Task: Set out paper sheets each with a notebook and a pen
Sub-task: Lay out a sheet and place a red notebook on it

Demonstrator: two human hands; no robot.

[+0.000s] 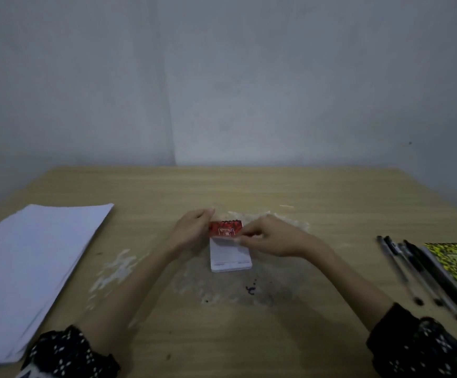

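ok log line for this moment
both hands hold red spiral notebook | cover lifted | paper stack left | pens right

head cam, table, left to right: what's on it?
Paper stack → left hand → red spiral notebook, gripped by both hands → right hand → black pens → yellow-patterned notebook at the right edge.
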